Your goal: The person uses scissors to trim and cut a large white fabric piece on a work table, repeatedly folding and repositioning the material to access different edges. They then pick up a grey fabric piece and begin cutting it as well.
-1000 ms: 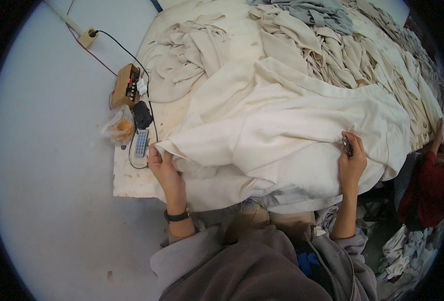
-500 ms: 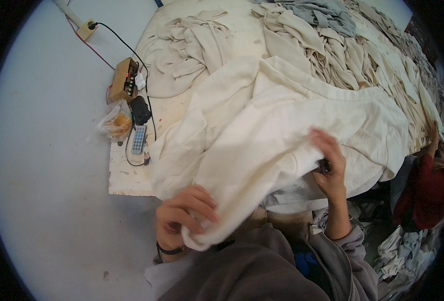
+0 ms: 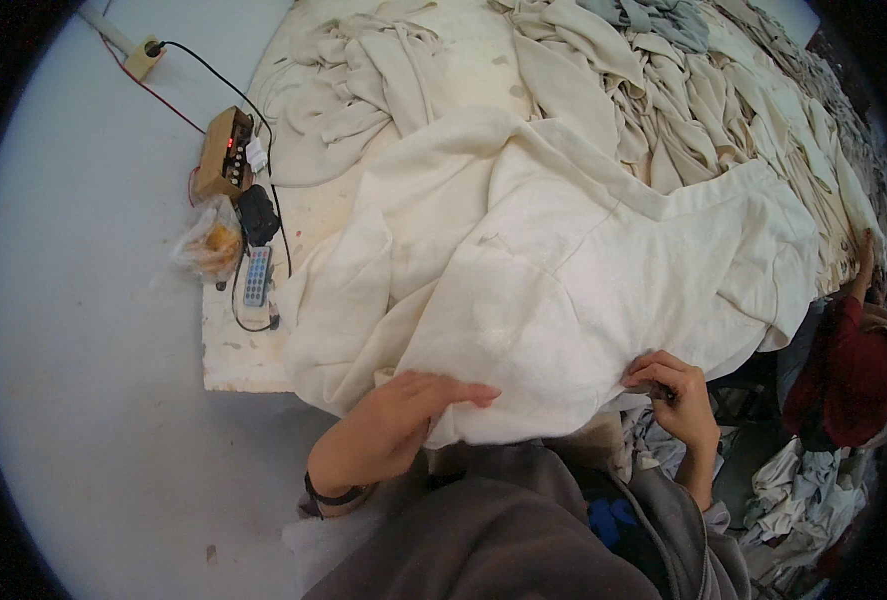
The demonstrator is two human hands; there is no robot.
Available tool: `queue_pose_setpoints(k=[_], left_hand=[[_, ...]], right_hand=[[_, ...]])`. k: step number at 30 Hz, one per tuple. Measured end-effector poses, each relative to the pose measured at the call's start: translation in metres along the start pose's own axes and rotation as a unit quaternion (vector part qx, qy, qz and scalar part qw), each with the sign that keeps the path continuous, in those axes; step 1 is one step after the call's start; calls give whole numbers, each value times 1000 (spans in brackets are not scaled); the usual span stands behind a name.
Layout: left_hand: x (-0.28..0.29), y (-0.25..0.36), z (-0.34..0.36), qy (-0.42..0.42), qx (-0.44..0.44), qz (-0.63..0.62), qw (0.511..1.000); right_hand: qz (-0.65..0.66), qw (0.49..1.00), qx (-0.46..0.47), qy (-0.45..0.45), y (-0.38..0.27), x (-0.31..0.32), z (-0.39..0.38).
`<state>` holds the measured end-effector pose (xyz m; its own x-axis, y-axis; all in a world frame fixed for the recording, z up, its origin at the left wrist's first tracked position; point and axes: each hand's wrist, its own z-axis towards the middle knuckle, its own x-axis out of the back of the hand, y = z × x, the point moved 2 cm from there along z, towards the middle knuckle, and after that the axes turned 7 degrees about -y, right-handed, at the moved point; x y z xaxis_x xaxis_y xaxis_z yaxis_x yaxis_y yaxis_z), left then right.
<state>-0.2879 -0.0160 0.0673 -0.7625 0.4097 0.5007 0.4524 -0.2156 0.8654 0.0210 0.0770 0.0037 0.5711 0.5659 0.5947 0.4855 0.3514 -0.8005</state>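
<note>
A large cream-white knit garment (image 3: 523,290) lies spread over the near part of the table, its near edge drooping toward me. My left hand (image 3: 403,410) holds it at the lower left edge, with the index finger stretched over the cloth and the thumb hidden. At the lower right edge, the curled fingers of my right hand (image 3: 678,395) pinch the same garment. Something small and dark shows in the right palm, too covered to name.
Beige garments (image 3: 653,100) lie heaped at the back right of the table (image 3: 233,365). A small wooden box with knobs (image 3: 225,152), a remote control (image 3: 256,277), a plastic bag (image 3: 211,240) and cables line the left edge. Another person's red sleeve (image 3: 843,370) is at far right, near piled cloth (image 3: 798,495).
Both hands have moved: the left to the right and slightly up, the right lower and nearer me. The garment's raised fold has come down and the cloth now lies flatter.
</note>
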Motion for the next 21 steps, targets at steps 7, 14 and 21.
queue_pose_setpoints(k=[7,14,21], left_hand=[[9,4,62,279,-36,-80,956],[-23,-68,115,301,131,274,904],[-26,-86,109,341,117,205,910]], right_hand=[[18,975,146,169,-46,34,43],[-11,988,98,120,-36,-12,156],[350,884,62,305,19,10,136]])
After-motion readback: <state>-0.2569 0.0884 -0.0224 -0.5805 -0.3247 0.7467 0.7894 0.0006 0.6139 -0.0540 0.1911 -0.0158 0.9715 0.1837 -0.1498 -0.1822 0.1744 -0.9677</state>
